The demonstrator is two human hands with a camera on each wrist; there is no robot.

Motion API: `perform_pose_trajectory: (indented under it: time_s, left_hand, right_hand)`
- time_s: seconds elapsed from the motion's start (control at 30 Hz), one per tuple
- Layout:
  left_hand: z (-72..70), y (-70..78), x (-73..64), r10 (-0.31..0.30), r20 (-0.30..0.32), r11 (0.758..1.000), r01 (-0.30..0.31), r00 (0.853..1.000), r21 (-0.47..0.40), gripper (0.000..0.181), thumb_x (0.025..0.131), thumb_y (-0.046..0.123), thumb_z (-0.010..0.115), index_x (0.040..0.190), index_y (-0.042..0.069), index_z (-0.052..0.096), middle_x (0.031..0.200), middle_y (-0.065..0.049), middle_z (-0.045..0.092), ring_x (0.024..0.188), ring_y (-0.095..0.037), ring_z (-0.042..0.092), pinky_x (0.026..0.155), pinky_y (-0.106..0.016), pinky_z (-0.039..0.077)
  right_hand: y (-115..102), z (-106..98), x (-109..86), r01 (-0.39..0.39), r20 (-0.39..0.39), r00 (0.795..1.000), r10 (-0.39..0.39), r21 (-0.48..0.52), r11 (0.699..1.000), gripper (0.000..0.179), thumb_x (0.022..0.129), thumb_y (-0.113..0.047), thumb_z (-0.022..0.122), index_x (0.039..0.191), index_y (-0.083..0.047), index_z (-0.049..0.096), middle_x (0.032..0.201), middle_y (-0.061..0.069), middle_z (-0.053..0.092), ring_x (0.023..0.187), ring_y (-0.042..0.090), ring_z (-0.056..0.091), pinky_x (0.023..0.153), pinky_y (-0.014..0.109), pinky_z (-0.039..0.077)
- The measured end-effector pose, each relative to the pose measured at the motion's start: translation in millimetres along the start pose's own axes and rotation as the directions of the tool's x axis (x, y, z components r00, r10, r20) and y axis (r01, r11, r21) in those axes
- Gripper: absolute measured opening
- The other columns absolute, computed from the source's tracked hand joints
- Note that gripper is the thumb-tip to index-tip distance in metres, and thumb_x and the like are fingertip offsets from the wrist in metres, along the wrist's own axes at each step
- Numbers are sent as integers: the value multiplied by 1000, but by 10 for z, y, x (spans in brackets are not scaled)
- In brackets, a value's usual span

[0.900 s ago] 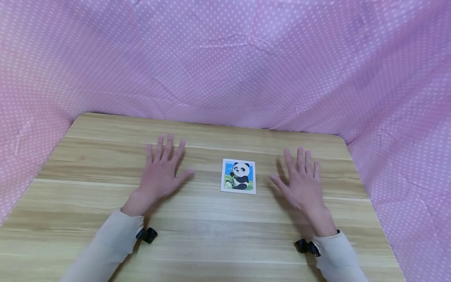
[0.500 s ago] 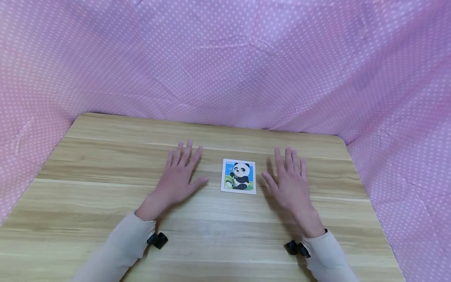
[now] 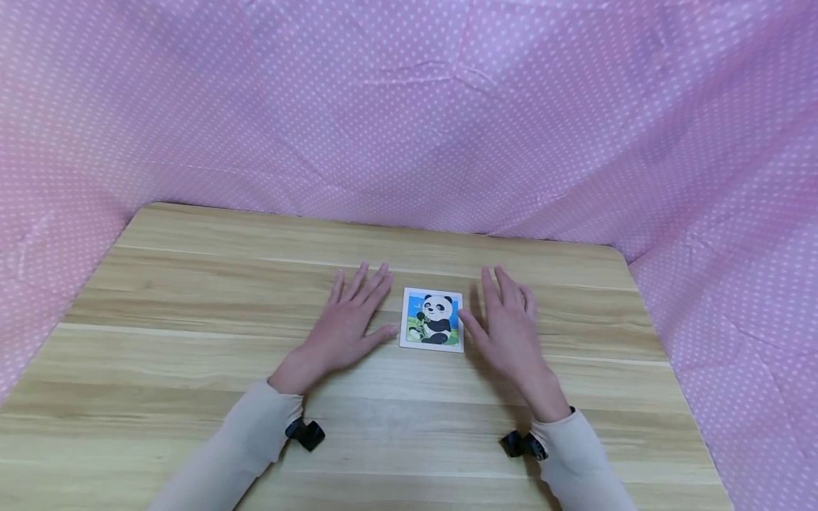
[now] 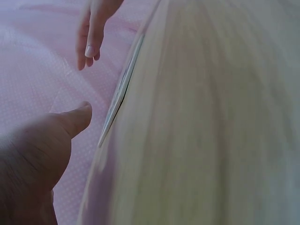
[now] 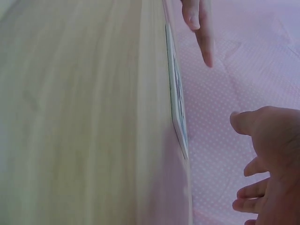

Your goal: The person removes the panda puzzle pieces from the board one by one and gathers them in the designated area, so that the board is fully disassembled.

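A flat square panda picture board (image 3: 432,320) with a white border lies face up on the wooden table. In the head view my left hand (image 3: 345,323) is just left of it, fingers spread and thumb tip beside the board's left edge. My right hand (image 3: 509,328) is on the other side, its thumb tip overlapping the right edge in this view. Both wrist views show the hands held above the tabletop with nothing in them. Seen edge-on, the board (image 4: 123,83) looks thin. From the right wrist, its near corner points toward my right hand (image 5: 276,150).
The light wooden table (image 3: 383,440) spreads out around the board on all sides. Behind it and along its sides hangs a pink polka-dot cloth (image 3: 409,128). Small black devices are strapped at the left cuff (image 3: 307,434) and the right cuff (image 3: 522,445).
Both hands have moved inward toward the panda board, the left hand rightward and the right hand leftward. The right hand's fingers have bent slightly. The board has stayed in place.
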State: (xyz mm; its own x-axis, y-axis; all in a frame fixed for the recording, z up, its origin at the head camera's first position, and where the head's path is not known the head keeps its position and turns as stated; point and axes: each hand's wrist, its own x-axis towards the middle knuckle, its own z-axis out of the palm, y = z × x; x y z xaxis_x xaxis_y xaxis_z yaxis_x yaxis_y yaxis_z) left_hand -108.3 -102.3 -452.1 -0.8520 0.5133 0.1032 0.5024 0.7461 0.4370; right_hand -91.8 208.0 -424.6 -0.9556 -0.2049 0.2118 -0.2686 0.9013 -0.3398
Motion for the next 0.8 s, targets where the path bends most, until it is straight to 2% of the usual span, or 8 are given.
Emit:
perform_pose_trajectory:
  time_s: [0.13,0.27,0.4,0.5,0.6,0.73,0.8]
  left_hand:
    - [56,-1,31,19,-3,999,-19,1000,-44,93,109,55,62,178,11,20,186,-4,10,172,-38,0,135,-62,-11]
    - [109,-9,53,31,-6,997,-31,1000,-66,93,109,58,61,178,13,19,186,-1,9,173,-33,-2,135,-59,-12]
    - [152,-18,69,56,-47,995,-60,997,-81,90,109,57,60,178,13,23,186,-2,13,173,-32,2,135,-59,-11]
    - [182,-26,83,74,-78,991,-82,994,-103,89,109,55,62,177,12,26,185,-5,18,173,-32,7,136,-58,-10]
    - [213,-38,89,83,-83,988,-92,993,-121,90,107,55,65,177,13,27,185,-5,22,172,-32,9,136,-57,-10]
    - [238,-54,90,86,-62,989,-93,994,-117,92,106,57,66,177,14,27,184,-3,22,173,-30,9,136,-55,-10]
    - [242,-58,97,85,-48,990,-89,995,-106,93,106,60,65,178,15,27,185,-1,22,173,-27,9,137,-53,-11]
  right_hand:
    - [-23,37,29,29,-54,998,-27,44,999,81,106,-36,75,167,6,40,168,33,41,151,52,43,129,67,20]
    - [-41,82,60,35,-94,995,-24,113,993,74,106,-30,77,164,4,47,164,27,49,147,48,47,128,63,23]
    - [-48,139,77,43,-149,989,-18,172,984,66,103,-23,80,160,2,55,157,24,57,144,46,51,124,61,30]
    - [-38,196,77,47,-184,983,-9,203,978,61,101,-20,82,155,1,61,150,23,62,140,45,55,117,59,37]
    - [-10,257,72,35,-189,982,10,232,972,57,100,-18,82,151,1,65,145,22,65,136,43,58,111,58,41]
    - [38,318,67,-4,-170,984,55,288,958,53,102,-17,81,151,-1,66,142,19,65,133,40,59,112,58,46]
    - [63,342,70,-22,-161,984,80,331,943,51,103,-17,79,151,-4,66,141,17,64,127,37,61,105,54,51]
